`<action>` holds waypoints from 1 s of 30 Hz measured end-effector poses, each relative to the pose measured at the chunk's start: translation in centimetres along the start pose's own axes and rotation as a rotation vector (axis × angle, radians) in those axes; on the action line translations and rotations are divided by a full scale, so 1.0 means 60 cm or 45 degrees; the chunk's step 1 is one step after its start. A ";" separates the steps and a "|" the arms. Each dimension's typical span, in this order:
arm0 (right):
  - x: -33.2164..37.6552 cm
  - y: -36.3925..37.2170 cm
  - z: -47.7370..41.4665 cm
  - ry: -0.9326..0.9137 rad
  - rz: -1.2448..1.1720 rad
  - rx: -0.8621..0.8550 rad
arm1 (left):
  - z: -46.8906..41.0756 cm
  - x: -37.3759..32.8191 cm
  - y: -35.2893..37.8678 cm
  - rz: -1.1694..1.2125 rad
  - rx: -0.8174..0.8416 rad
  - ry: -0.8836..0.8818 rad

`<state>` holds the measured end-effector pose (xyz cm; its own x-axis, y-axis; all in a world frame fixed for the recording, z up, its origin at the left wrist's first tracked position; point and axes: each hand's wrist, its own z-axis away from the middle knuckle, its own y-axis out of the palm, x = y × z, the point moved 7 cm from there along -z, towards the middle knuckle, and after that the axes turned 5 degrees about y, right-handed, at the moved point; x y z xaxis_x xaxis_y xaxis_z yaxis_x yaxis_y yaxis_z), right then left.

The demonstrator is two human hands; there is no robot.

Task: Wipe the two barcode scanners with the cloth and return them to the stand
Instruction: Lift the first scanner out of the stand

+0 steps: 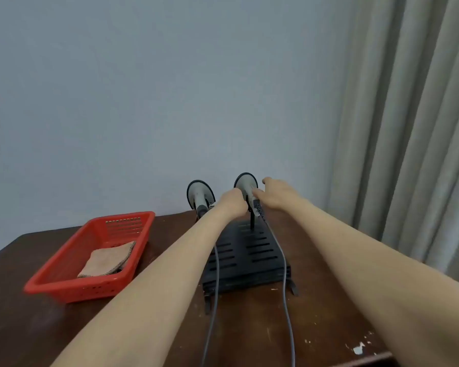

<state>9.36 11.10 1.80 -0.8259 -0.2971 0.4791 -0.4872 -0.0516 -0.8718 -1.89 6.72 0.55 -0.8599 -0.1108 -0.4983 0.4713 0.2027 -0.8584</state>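
Cloth (107,259) lies folded in the red basket (64,283) at the left of the table (249,340), well apart from both hands and untouched, so by my reading no wiping is under way. Next along, the left scanner (199,193) sits in the black stand (245,256), head up and tilted toward the wall, its grey cable (214,287) trailing back toward the person. The left hand (232,203) passes just beside it and closes on the handle of the right scanner (245,185); the fingers look curled around the handle, though how firmly I cannot tell. The right hand (273,193) meets the same scanner from the other side, fingertips on its lower handle by the cable plug and the thumb raised, a loose touch more than a clamp. What matters here is that the scanner's long axis runs up and away from the person, so freeing it probably means drawing it along that line. 2 hands sit on 1 scanner; the cloth is nearer the left.
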 end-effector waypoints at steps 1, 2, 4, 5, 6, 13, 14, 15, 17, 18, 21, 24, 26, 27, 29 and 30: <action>-0.001 0.007 -0.007 0.019 -0.042 0.023 | -0.002 0.002 0.005 0.006 0.012 -0.009; -0.001 0.012 -0.013 0.039 -0.080 0.040 | -0.009 0.005 0.008 0.020 0.013 -0.017; 0.003 0.020 -0.020 0.075 -0.147 0.090 | -0.017 0.010 0.019 -0.011 0.087 -0.013; 0.005 0.026 -0.027 0.083 -0.171 0.114 | -0.018 0.011 0.024 0.001 0.109 -0.008; 0.008 0.030 -0.028 0.091 -0.182 0.136 | -0.022 0.015 0.033 0.009 0.131 -0.027; 0.012 0.055 -0.045 0.109 -0.228 0.212 | -0.029 0.023 0.068 0.079 0.073 -0.052; 0.011 0.057 -0.047 0.108 -0.224 0.216 | -0.032 0.023 0.074 0.080 0.070 -0.055; 0.010 0.058 -0.049 0.101 -0.205 0.204 | -0.035 0.023 0.081 0.081 0.066 -0.060; 0.010 0.057 -0.051 0.082 -0.148 0.156 | -0.040 0.027 0.087 0.091 0.033 -0.084; 0.007 0.055 -0.053 0.078 -0.124 0.135 | -0.045 0.030 0.093 0.127 0.010 -0.107; 0.012 0.051 -0.051 0.034 -0.066 0.092 | -0.050 0.044 0.094 0.226 -0.096 -0.170; 0.013 0.049 -0.052 0.008 -0.044 0.069 | -0.057 0.054 0.105 0.272 -0.163 -0.205; 0.009 0.051 -0.054 -0.005 -0.048 0.055 | -0.057 0.058 0.111 0.298 -0.215 -0.216; 0.007 0.052 -0.055 -0.012 -0.050 0.046 | -0.056 0.059 0.112 0.305 -0.250 -0.213; 0.004 0.052 -0.057 -0.016 -0.069 0.028 | -0.055 0.057 0.111 0.308 -0.296 -0.187; 0.002 0.053 -0.057 -0.017 -0.089 0.018 | -0.054 0.055 0.111 0.306 -0.300 -0.171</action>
<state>6.72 14.17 -0.55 -0.7860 -0.3049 0.5378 -0.5397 -0.0861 -0.8375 -2.25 10.85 -6.41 -0.6891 -0.1560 -0.7077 0.5855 0.4557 -0.6705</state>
